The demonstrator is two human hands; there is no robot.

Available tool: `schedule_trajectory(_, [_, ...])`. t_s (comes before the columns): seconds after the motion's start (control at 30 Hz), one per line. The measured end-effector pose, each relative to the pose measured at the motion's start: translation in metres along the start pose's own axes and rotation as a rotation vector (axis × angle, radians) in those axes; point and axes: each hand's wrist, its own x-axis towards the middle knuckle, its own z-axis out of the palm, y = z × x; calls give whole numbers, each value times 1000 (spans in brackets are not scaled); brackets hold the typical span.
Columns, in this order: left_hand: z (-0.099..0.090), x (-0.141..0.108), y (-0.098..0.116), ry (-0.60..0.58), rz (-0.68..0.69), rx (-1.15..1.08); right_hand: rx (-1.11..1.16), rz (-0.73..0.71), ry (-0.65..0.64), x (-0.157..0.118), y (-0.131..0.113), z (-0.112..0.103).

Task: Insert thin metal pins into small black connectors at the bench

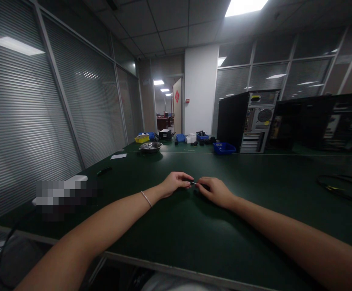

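Observation:
My left hand [176,183] is closed in a pinch just over the green tabletop [169,226], near its middle. Facing it from the right, my right hand [213,190] is closed too, with its fingertips a short way from the left ones. Between them shows a small, thin object [194,183], light at the middle and dark toward the left fingers. It is too small to name, and the fingers hide its ends. A bracelet circles my left wrist.
A metal bowl [150,147], a yellow basket [142,138] and a blue bin [224,148] stand toward the back. Behind on the right is a computer case [248,121]. A black cable [342,188] lies at right, a white paper [119,156] at left.

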Motion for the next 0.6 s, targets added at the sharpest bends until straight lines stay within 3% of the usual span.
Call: schedule_trajectory(0.6, [2,-2,4,-16,-40,-65,37,-33,-11,-1,-1,-1])
